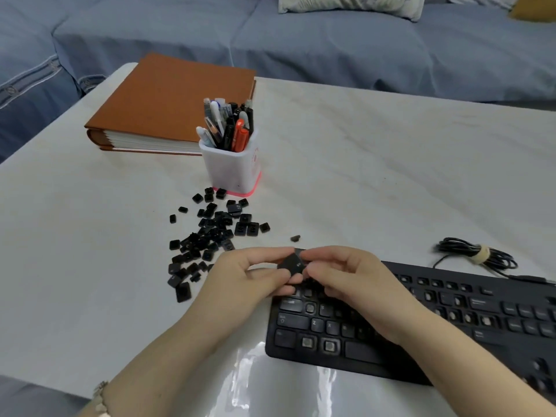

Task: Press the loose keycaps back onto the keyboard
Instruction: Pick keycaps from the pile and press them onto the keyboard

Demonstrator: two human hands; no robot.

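A black keyboard [451,320] lies at the lower right of the white table, with several bare key sockets among seated keys. A wide black keycap [292,264] is held just above the keyboard's upper left corner. My left hand [249,273] pinches its left end and my right hand [346,276] pinches its right end. A heap of loose black keycaps [207,239] lies on the table left of my hands, and one stray keycap [295,237] sits just beyond them.
A white pen holder [233,167] full of pens stands behind the heap. An orange binder [168,106] lies at the table's far left. The keyboard's coiled cable [478,254] rests at the right. A blue sofa [301,40] runs behind the table.
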